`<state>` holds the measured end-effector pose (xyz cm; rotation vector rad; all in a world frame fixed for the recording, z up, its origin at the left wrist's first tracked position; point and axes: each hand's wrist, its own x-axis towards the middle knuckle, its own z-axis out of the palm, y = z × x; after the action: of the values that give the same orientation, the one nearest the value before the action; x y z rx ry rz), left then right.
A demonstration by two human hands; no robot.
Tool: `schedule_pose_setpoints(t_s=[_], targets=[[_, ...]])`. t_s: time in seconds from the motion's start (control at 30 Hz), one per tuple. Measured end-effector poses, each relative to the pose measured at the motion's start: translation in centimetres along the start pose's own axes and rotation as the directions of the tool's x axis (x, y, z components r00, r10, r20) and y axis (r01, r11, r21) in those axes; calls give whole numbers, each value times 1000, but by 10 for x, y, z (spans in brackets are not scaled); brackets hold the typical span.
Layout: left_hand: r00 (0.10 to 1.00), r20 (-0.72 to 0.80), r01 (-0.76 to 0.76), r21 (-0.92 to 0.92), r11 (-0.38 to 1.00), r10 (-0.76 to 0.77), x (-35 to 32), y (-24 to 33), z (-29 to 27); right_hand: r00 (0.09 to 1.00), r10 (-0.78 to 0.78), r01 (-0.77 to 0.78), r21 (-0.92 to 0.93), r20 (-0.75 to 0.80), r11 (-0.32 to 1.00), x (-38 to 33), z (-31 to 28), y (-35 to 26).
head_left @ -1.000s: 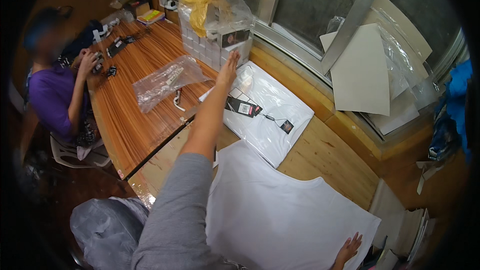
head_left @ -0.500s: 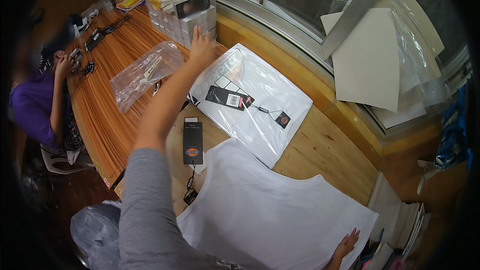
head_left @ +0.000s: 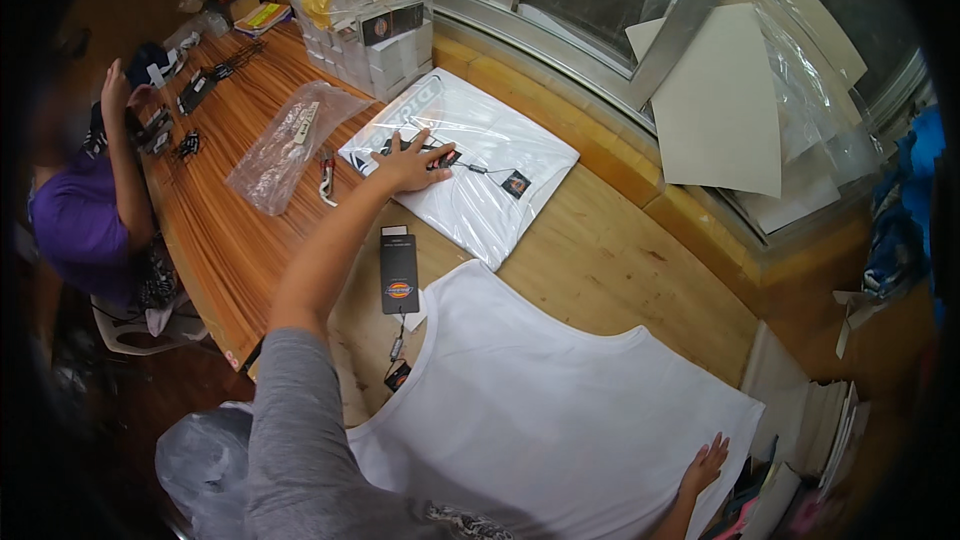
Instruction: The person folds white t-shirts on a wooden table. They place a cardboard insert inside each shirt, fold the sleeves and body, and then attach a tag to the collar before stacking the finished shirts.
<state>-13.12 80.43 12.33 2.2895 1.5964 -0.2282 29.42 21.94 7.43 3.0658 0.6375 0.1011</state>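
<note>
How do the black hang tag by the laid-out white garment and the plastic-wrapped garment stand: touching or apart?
Apart: the head view shows bare tan tabletop between the upper end of the black hang tag and the edge of the plastic-wrapped garment.

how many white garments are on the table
2: the plastic-wrapped garment, folded under the left hand; the spread garment under the right hand. Others may be hidden.

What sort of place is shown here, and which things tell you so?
It is probably a small clothing workshop: a white garment lies spread on the wooden table, a plastic-bagged folded garment lies beyond it, and a black hang tag lies near both.
</note>
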Motion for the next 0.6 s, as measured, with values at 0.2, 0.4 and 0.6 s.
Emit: schedule_pose_setpoints(t_s=[0.2, 0.4, 0.6], targets=[[930, -94, -337, 174, 925, 356, -44, 56, 35, 1000, 29, -29, -14, -6, 999, -2, 2, 2], [797, -409, -425, 142, 894, 444, -82, 77, 57, 999, 32, -32, 9, 10, 999, -3, -2, -2], [862, -247, -423, 129, 897, 442, -207, 107, 104, 999, 34, -34, -14, 11, 999, -3, -4, -3]])
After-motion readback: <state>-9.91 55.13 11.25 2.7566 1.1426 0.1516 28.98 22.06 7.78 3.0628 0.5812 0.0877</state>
